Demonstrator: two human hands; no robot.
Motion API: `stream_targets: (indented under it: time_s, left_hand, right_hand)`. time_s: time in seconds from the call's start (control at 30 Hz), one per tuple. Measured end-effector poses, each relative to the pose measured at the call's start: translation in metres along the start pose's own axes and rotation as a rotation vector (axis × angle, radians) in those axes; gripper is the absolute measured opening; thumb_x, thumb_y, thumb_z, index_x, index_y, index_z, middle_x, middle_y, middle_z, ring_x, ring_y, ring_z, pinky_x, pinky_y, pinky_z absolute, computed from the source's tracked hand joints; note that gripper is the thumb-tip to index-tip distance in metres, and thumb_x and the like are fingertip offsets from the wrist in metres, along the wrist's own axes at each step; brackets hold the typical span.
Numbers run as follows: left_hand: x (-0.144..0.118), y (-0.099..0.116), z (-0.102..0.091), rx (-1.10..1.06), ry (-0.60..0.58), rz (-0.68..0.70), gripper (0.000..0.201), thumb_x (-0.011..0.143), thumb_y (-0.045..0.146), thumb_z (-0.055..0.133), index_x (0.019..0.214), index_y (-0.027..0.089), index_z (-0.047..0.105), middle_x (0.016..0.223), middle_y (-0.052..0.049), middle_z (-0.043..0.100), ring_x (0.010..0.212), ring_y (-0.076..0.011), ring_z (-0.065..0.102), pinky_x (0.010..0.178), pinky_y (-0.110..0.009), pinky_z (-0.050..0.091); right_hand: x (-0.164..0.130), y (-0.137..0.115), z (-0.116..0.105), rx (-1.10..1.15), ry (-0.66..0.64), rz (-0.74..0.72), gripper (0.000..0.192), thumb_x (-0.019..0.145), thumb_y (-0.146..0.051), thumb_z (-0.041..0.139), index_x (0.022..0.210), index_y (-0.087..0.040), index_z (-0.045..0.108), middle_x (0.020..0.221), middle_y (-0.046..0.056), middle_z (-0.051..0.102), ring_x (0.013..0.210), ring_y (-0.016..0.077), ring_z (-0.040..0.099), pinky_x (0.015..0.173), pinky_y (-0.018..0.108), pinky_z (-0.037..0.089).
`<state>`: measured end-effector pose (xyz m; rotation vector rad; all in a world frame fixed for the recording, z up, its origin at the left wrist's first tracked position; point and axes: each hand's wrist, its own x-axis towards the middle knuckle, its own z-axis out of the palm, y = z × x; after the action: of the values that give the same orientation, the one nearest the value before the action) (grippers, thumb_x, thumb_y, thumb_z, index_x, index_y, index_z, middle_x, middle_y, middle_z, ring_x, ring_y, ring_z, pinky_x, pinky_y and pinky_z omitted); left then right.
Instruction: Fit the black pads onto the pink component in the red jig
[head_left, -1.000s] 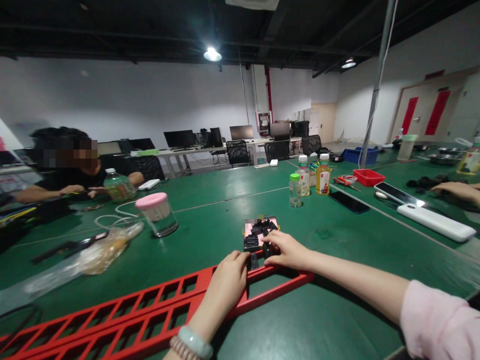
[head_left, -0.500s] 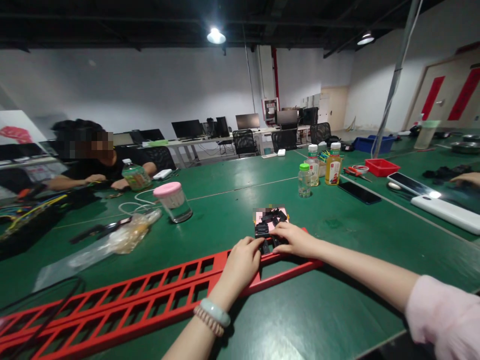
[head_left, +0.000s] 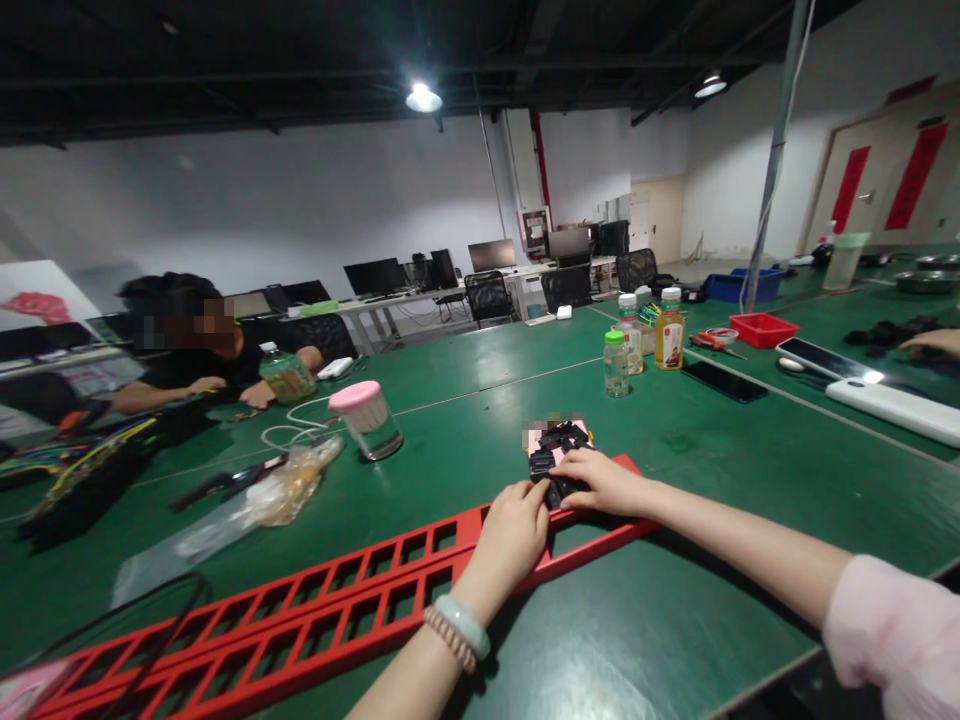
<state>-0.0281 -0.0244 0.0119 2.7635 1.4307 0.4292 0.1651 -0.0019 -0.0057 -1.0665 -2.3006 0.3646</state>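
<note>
My left hand point(head_left: 516, 527) and right hand point(head_left: 600, 481) stay curled on the black clips point(head_left: 556, 452) at the red ladder frame point(head_left: 337, 604); grip unclear, only the view shifted.

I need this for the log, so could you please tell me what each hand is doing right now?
Left hand: curled on the red frame; grip cannot be told.
Right hand: fingers on the black parts; grip cannot be told.

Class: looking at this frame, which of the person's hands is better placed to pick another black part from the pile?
Right. The right hand already lies on the pile of black parts; the left hand rests on the red frame, slightly short of it.
</note>
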Motion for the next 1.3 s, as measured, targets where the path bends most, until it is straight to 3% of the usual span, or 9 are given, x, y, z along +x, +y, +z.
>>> stream_targets:
  time_s: [0.43,0.97,1.3]
  left_hand:
    - [-0.004,-0.002,0.000,0.019,0.029,-0.001,0.038,0.086,0.017,0.035,0.118,0.017,0.054,0.111,-0.010,0.058,0.101,-0.0211,0.053,0.091,-0.035,0.041]
    - [0.004,-0.001,0.000,0.065,-0.021,-0.050,0.038,0.085,0.019,0.037,0.118,0.018,0.055,0.108,-0.012,0.059,0.100,-0.0232,0.055,0.090,-0.038,0.041]
    - [0.007,0.004,0.002,0.045,0.009,-0.006,0.032,0.086,0.020,0.038,0.113,0.017,0.056,0.104,-0.011,0.060,0.095,-0.0213,0.055,0.088,-0.035,0.040]
  right_hand:
    - [0.002,-0.001,0.002,-0.029,-0.017,-0.040,0.049,0.077,-0.047,0.058,0.118,-0.020,0.056,0.105,0.010,0.058,0.100,0.0216,0.051,0.088,0.035,0.041]
    - [0.004,0.001,0.004,-0.078,-0.023,-0.058,0.053,0.079,-0.050,0.053,0.123,-0.021,0.053,0.107,0.010,0.058,0.100,0.0212,0.051,0.087,0.032,0.041]
    - [0.001,0.004,0.000,-0.153,-0.030,-0.099,0.050,0.083,-0.044,0.050,0.124,-0.017,0.052,0.109,0.012,0.058,0.100,0.0218,0.051,0.088,0.035,0.040]
